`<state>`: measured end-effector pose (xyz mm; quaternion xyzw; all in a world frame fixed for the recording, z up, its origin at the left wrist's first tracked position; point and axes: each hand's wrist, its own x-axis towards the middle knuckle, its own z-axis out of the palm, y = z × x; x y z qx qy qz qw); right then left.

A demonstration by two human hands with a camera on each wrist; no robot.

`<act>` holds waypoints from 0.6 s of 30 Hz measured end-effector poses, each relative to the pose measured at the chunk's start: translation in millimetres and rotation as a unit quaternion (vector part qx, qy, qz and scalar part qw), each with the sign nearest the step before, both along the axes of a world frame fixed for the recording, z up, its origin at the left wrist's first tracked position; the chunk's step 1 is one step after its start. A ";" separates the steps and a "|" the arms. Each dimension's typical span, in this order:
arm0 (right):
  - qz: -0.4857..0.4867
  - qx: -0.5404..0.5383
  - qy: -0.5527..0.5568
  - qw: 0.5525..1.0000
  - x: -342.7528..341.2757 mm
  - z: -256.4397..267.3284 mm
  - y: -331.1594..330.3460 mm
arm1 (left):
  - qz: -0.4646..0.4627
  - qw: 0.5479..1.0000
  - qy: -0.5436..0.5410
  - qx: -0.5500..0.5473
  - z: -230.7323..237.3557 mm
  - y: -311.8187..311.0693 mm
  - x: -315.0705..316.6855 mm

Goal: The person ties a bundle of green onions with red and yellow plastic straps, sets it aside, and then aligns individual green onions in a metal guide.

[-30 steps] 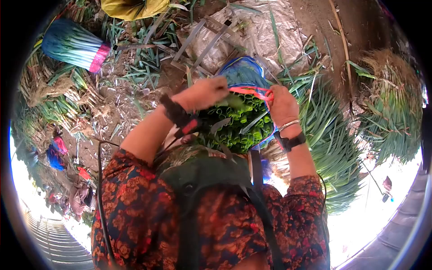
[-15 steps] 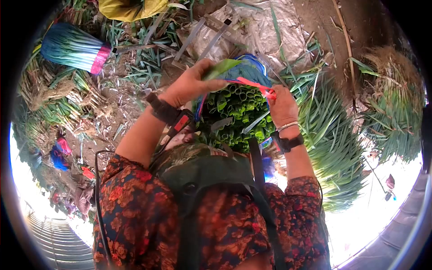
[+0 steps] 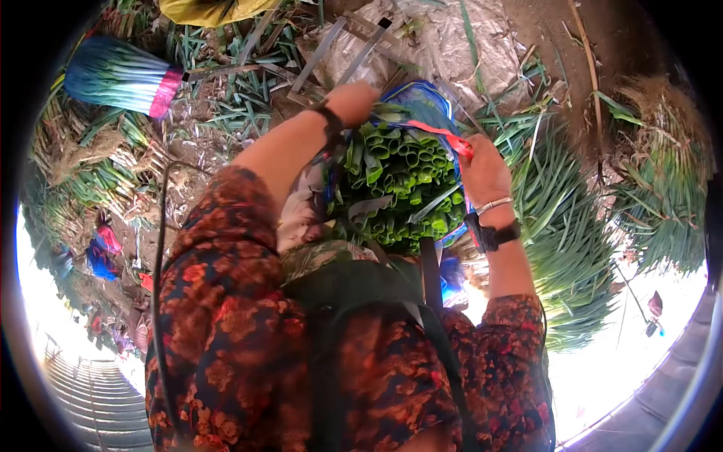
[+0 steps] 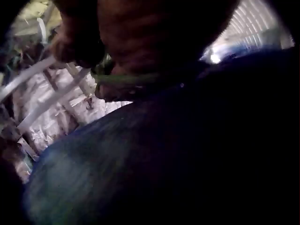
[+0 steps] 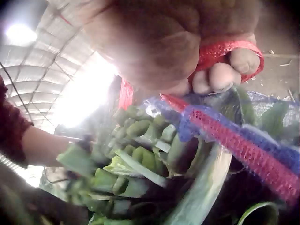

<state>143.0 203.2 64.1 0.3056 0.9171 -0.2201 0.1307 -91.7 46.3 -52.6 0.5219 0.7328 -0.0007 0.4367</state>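
Observation:
A blue mesh bag (image 3: 422,94) surrounds a tight bundle of cut green onion leaves (image 3: 399,166), whose hollow ends face up. My right hand (image 3: 486,172) grips the red band (image 3: 437,129) at the bag's rim; in the right wrist view the fingers (image 5: 222,77) curl round red mesh above the leaves (image 5: 140,159). Beyond the bundle's far left edge, my left hand (image 3: 352,104) pinches a loose green leaf (image 3: 390,114). In the dark left wrist view, that hand (image 4: 140,33) has a green strip (image 4: 126,78) between its fingers, above the bag.
A metal frame (image 3: 320,60) and a pale sheet (image 3: 437,45) lie beyond the bag. Loose onions (image 3: 557,226) spread at the right, with another pile (image 3: 663,173) farther out. A bagged bundle (image 3: 120,75) rests at the upper left, near a yellow sack (image 3: 218,9).
My left hand has moved away from my body to the bag's far left edge, with the leaf. My right hand, still gripping the red band, has shifted slightly right.

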 end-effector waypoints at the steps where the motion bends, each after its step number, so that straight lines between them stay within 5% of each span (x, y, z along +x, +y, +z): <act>1: 0.003 0.006 -0.003 1.000 -0.3 -0.5 2.0 | 0.012 0.999 0.028 0.019 5.5 13.8 0.3; 3: 0.008 0.013 -0.018 1.000 7.1 6.5 -0.3 | 0.033 0.995 0.077 0.052 31.5 32.6 -0.2; 9: 0.044 -0.074 -0.080 0.993 7.0 46.0 -9.0 | -0.093 0.982 0.128 0.106 20.1 25.4 -48.4; 10: 0.046 -0.095 -0.064 0.992 9.4 44.1 -7.1 | -0.052 0.980 0.113 0.156 24.0 20.4 -52.9; 13: -0.026 -0.165 -0.048 0.985 11.8 50.9 -3.4 | -0.058 0.993 0.053 0.092 59.5 11.0 -64.7; 14: -0.063 -0.188 -0.048 0.979 11.3 53.9 -1.7 | -0.025 0.997 -0.062 0.035 61.5 6.3 -72.5; 18: -0.069 -0.178 -0.076 0.979 17.1 53.8 -4.9 | -0.101 0.993 -0.057 0.001 103.8 -23.0 -58.3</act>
